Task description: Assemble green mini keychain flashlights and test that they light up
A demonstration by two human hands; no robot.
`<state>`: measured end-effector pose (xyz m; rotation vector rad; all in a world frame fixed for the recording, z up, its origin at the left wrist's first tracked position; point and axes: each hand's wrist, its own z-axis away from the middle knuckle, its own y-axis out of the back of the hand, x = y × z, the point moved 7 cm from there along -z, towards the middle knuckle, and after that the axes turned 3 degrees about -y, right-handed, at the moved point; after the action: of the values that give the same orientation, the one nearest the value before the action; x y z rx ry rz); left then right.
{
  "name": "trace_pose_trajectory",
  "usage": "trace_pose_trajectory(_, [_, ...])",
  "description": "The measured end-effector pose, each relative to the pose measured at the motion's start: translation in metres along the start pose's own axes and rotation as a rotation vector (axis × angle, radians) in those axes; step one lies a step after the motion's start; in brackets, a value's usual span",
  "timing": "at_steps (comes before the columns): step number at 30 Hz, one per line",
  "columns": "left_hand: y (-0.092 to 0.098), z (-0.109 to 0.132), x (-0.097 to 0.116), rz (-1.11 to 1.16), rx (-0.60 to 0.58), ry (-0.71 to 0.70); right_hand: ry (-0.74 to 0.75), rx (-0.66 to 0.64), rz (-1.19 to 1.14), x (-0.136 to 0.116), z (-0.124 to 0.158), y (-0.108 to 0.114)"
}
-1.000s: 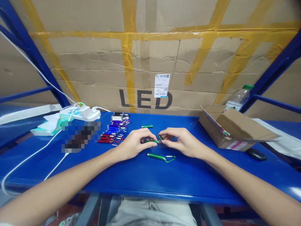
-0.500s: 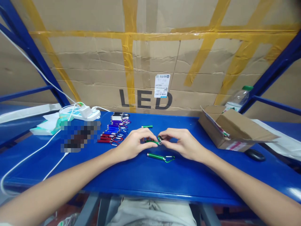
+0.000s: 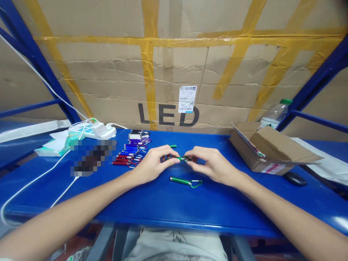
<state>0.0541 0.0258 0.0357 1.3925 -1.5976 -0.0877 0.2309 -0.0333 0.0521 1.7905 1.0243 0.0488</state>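
Observation:
Between my two hands is a small green flashlight (image 3: 179,158) with a carabiner clip (image 3: 186,158) at its right end. My left hand (image 3: 155,164) pinches the flashlight's body, which the fingers partly cover. The clip end is pinched by my right hand (image 3: 210,165). Closer to me on the table lies another green flashlight (image 3: 180,181) with its clip pointing right. Behind my left hand, part of a slim green tube (image 3: 173,146) shows. Left of that hand, small flashlights (image 3: 133,149) in red, blue, purple, silver and black lie in a column.
The blue table (image 3: 190,210) backs onto a large taped carton (image 3: 114,83). On the right are an opened cardboard box (image 3: 252,152), a black mouse (image 3: 295,178) and a plastic bottle (image 3: 277,112). A power strip (image 3: 104,132) with white cables and a blurred-out object (image 3: 94,158) are at left.
The held flashlight has turned and straightened a little, its clip now pointing right. My left fingers have shifted slightly and cover more of the green tube behind them.

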Motion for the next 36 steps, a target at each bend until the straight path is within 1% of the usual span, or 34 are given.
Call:
trace_pose_trajectory(5, [0.0, 0.0, -0.007, -0.046, -0.005, 0.071, 0.05, -0.042, 0.129, 0.003, 0.002, 0.001])
trace_pose_trajectory(8, [-0.002, 0.001, -0.013, -0.024, -0.033, 0.135, 0.057, -0.062, 0.148, 0.005, 0.002, 0.002])
trace_pose_trajectory(10, [-0.003, 0.001, -0.014, -0.043, -0.054, 0.152, 0.045, -0.082, 0.132, 0.007, 0.002, 0.002])
trace_pose_trajectory(17, [-0.005, 0.001, -0.015, -0.114, -0.096, 0.122, -0.134, -0.131, -0.003, 0.018, 0.001, 0.003])
trace_pose_trajectory(22, [-0.01, 0.003, -0.017, -0.133, -0.172, 0.116, -0.201, -0.172, -0.034, 0.022, 0.0, 0.001])
trace_pose_trajectory(29, [-0.016, 0.004, -0.009, -0.145, -0.269, 0.074, -0.242, -0.332, -0.122, 0.02, 0.003, -0.009])
trace_pose_trajectory(36, [-0.019, 0.007, -0.013, -0.134, -0.316, 0.037, -0.242, -0.459, -0.129, 0.02, 0.008, -0.015])
